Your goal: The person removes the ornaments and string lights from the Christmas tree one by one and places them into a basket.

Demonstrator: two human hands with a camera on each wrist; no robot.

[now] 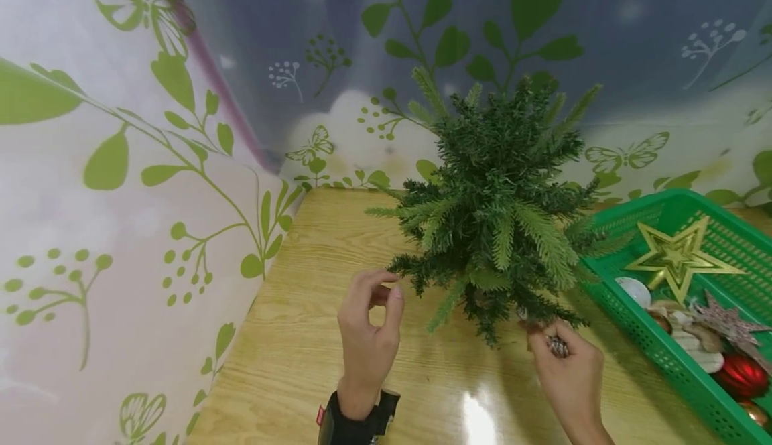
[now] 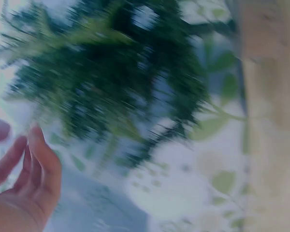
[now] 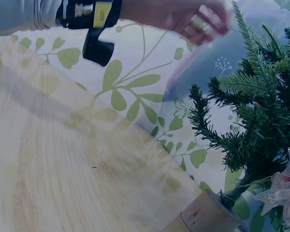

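A small artificial Christmas tree [image 1: 500, 197] stands on the table, its green branches spread wide. Close by a low front branch, my right hand [image 1: 569, 371] holds a silvery glittering star ornament [image 3: 276, 194]. A thin string [image 3: 253, 182] runs from the ornament toward the trunk in the right wrist view. Part of the ornament is hidden by the fingers and the frame edge. Across the tree, my left hand [image 1: 369, 331] is raised at the tip of a lower left branch, thumb and fingers loosely bent with nothing between them. The wooden base [image 3: 210, 215] shows only in the right wrist view.
To the right, a green plastic basket [image 1: 639, 328] holds a gold star [image 1: 681, 256], a pink glitter star [image 1: 726, 324], a red ball [image 1: 743, 374] and other ornaments. A leaf-patterned cloth [image 1: 151, 230] rises behind and left of the wooden table [image 1: 289, 358].
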